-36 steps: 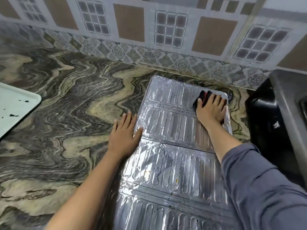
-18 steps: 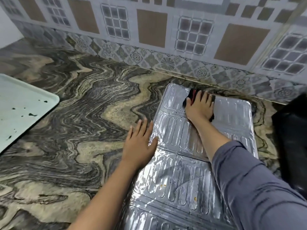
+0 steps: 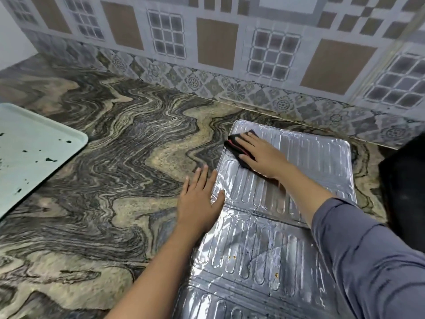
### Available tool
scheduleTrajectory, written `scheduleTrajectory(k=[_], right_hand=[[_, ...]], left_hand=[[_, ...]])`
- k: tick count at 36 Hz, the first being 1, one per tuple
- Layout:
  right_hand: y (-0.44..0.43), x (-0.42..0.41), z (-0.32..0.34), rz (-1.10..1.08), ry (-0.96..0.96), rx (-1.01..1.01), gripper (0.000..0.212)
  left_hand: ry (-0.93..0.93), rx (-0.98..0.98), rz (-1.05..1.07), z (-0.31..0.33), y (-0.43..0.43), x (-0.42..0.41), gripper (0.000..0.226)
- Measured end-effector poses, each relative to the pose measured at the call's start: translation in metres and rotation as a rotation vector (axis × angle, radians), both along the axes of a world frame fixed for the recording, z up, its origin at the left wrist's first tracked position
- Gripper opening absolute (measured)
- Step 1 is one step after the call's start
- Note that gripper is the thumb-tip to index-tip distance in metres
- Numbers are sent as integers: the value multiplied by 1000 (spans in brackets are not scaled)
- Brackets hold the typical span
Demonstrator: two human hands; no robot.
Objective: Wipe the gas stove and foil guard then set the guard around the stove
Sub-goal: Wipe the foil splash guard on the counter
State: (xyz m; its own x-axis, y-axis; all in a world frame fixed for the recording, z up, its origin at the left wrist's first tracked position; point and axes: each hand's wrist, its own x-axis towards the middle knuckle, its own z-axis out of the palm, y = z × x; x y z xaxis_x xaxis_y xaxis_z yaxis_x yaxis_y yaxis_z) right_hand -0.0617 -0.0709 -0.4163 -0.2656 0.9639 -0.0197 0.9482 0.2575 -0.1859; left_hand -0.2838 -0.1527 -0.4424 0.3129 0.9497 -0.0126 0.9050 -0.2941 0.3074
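A ribbed silver foil guard [image 3: 317, 166] lies flat and unfolded on the marbled counter [image 3: 110, 171], running from the wall toward me. My right hand [image 3: 262, 154] presses a dark cloth with a red edge [image 3: 236, 143] onto the guard's far left corner. My left hand [image 3: 199, 201] rests flat, fingers spread, across the guard's left edge, thumb on the foil. A black object, possibly the stove [image 3: 404, 199], shows only partly at the right edge.
A pale green tray [image 3: 34, 155] with dark specks sits at the left on the counter. A patterned tiled wall [image 3: 207, 54] rises right behind the guard. Small brown spots [image 3: 233, 257] mark the guard's near panel.
My right hand has slid the cloth leftward across the guard's far panel, from its right corner to its left corner. The left hand has stayed on the guard's left edge.
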Motion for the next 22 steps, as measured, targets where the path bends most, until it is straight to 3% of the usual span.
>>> scheduleTrajectory(k=[8,16,22], right_hand=[[-59,58,-3,-385,39,3,54],[-105,50,-11,-984,83,39,56],[-97,10,-13,-1046,106,29,57]], left_hand=[[2,-18,-14,3,0,0,67],[20,-21,-22,5,-2,1,67],[9,-31,-33,1,1,1,68]])
